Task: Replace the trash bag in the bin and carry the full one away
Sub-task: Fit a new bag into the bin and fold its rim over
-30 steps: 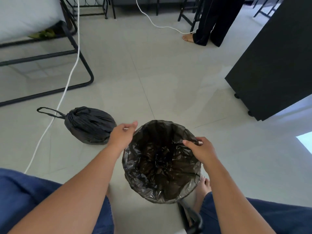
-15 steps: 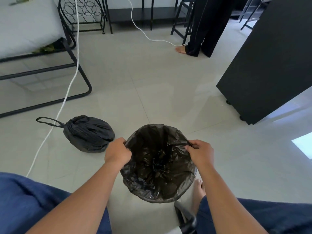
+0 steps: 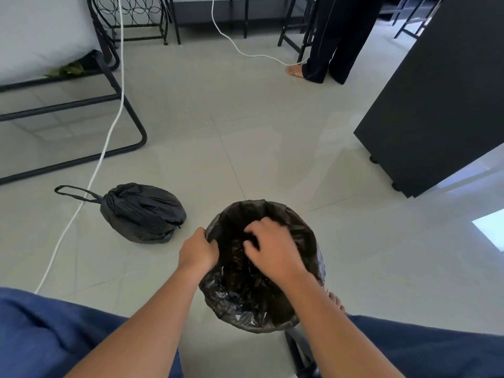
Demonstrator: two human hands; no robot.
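Bag rim (image 3: 211, 236) in left grip (image 3: 197, 251)

You are in a home, in a living room. The floor (image 3: 245, 118) has large pale glossy tiles. Far beyond your hands stands a wire wine rack (image 3: 131, 12) beside a black metal frame (image 3: 128, 126) with a white cushion (image 3: 41, 36). A white cable (image 3: 109, 132) runs across the floor, and a barefoot person (image 3: 335, 36) stands among chairs.

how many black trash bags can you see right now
2: a tied full bag lying on the floor left of the bin, and a fresh liner fitted in the bin.
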